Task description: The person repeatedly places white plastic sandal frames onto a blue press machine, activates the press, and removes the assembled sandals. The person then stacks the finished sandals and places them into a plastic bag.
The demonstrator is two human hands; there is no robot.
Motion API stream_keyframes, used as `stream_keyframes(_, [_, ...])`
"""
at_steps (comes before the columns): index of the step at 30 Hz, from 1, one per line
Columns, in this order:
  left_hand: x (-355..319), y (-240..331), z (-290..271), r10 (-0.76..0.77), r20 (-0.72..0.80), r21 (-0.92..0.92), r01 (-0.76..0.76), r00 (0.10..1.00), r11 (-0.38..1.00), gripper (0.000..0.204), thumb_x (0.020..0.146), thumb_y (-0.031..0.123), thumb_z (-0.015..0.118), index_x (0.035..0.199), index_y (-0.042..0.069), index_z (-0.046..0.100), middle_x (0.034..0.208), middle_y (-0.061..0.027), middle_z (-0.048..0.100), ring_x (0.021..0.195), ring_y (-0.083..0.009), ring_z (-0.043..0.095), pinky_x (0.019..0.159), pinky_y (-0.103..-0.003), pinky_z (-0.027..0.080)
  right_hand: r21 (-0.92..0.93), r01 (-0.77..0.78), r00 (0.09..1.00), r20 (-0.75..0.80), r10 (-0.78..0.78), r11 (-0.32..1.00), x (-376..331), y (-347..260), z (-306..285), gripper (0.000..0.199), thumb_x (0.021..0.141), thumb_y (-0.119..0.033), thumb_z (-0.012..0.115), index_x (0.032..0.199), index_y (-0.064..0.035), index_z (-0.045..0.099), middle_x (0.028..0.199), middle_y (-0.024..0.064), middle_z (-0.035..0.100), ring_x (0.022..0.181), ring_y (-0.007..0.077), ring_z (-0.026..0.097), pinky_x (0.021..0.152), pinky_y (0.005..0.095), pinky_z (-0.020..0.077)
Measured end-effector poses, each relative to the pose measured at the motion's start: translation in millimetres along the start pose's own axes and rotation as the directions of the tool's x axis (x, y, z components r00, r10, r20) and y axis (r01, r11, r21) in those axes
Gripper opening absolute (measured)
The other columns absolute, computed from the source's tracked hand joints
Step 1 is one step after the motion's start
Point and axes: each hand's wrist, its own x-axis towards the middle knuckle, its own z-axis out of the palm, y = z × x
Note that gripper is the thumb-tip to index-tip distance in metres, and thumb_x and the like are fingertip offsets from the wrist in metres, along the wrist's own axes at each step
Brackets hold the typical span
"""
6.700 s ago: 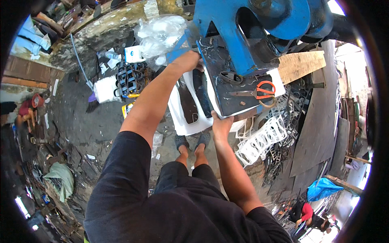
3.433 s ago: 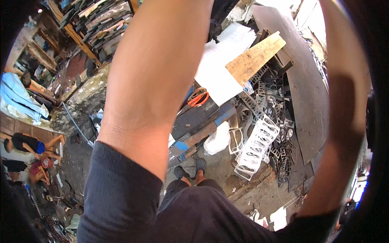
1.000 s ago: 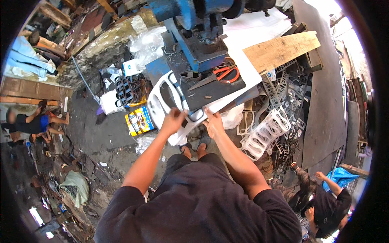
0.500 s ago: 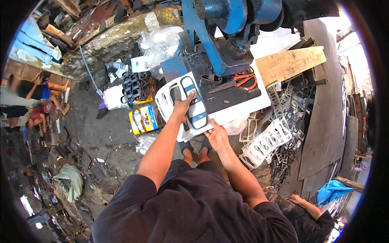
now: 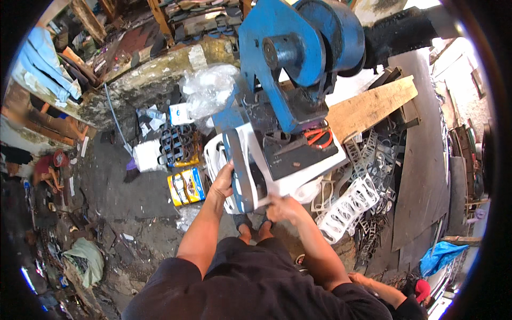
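Frame [image 5: 242, 184] left of board [image 5: 290, 166], scissors [image 5: 320, 140] atop

Seen from above, a person's left hand [image 5: 223, 182] grips a tilted dark-and-blue frame [image 5: 243, 193] against a white sheet [image 5: 301, 180]; the right hand [image 5: 285, 208], blurred, is at the sheet's near edge. Orange-handled scissors [image 5: 316, 133] lie on a black pad [image 5: 293, 161] beside a blue press [image 5: 285, 56].

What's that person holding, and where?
The left hand holds the long blue-grey frame by its left side. The right hand is at the near edge of the white sheet; its grip is unclear.
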Motion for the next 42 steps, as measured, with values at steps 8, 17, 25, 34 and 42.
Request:
stream_keyframes(8, [6, -6, 6, 0.089, 0.239, 0.27, -0.154, 0.967, 0.95, 0.054, 0.09, 0.054, 0.064, 0.12, 0.009, 0.059, 0.108, -0.003, 0.067, 0.095, -0.0139, 0.065, 0.084, -0.033, 0.055, -0.789, 0.519, 0.281, -0.205, -0.938, 0.328, 10, -149, 52, 0.071, 0.079, -0.04, 0.075, 0.131, 0.0011, 0.051, 0.108, 0.0248, 0.067, 0.107, 0.0412, 0.063, 0.095, 0.0443, 0.0477])
stream_keyframes(17, [32, 14, 1, 0.123, 0.02, 0.081, -0.124, 0.992, 0.989, 0.04, 0.093, 0.034, 0.066, 0.114, 0.001, 0.06, 0.095, -0.0083, 0.069, 0.086, -0.0164, 0.066, 0.076, -0.03, 0.053, -0.586, 0.643, 0.57, -0.062, -0.819, 0.493, -13, -163, 42, 0.046, 0.085, -0.022, 0.071, 0.121, 0.0014, 0.056, 0.101, 0.0237, 0.068, 0.094, 0.0337, 0.068, 0.082, 0.038, 0.0513])
stream_keyframes(25, [-41, 23, 49, 0.741, 0.048, 0.754, -0.511, 0.67, 0.413, 0.082, 0.08, 0.032, 0.08, 0.139, -0.007, 0.04, 0.135, -0.0245, 0.052, 0.126, -0.0336, 0.051, 0.106, -0.038, 0.039, -0.562, 0.677, 0.395, -0.266, -0.879, 0.475, -107, -133, 39, 0.044, 0.089, -0.004, 0.065, 0.13, -0.0072, 0.049, 0.108, 0.0133, 0.064, 0.094, 0.0193, 0.065, 0.08, 0.0317, 0.0529])
stream_keyframes(34, [-86, -66, 115, 0.456, 0.683, 0.675, -0.731, 0.57, -0.097, 0.099, 0.072, 0.004, 0.074, 0.151, 0.0, 0.015, 0.142, -0.0313, 0.039, 0.124, -0.0485, 0.048, 0.104, -0.048, 0.042, -0.584, 0.382, 0.31, -0.65, -0.694, 0.716, -81, -43, 31, 0.039, 0.084, 0.002, 0.055, 0.121, -0.0113, 0.048, 0.095, 0.0239, 0.062, 0.088, 0.042, 0.063, 0.078, 0.0446, 0.0491])
stream_keyframes(42, [-75, -129, 97, 0.125, 0.58, 0.77, -0.592, 0.805, 0.238, 0.087, 0.077, 0.016, 0.076, 0.147, 0.005, 0.025, 0.138, -0.0248, 0.046, 0.123, -0.0428, 0.052, 0.098, -0.046, 0.047, 0.244, 0.505, 0.842, -0.349, -0.411, 0.828, -72, 55, -57, 0.026, 0.096, -0.02, 0.062, 0.116, -0.0039, 0.059, 0.094, 0.0023, 0.06, 0.088, 0.0104, 0.056, 0.075, 0.0263, 0.0476])
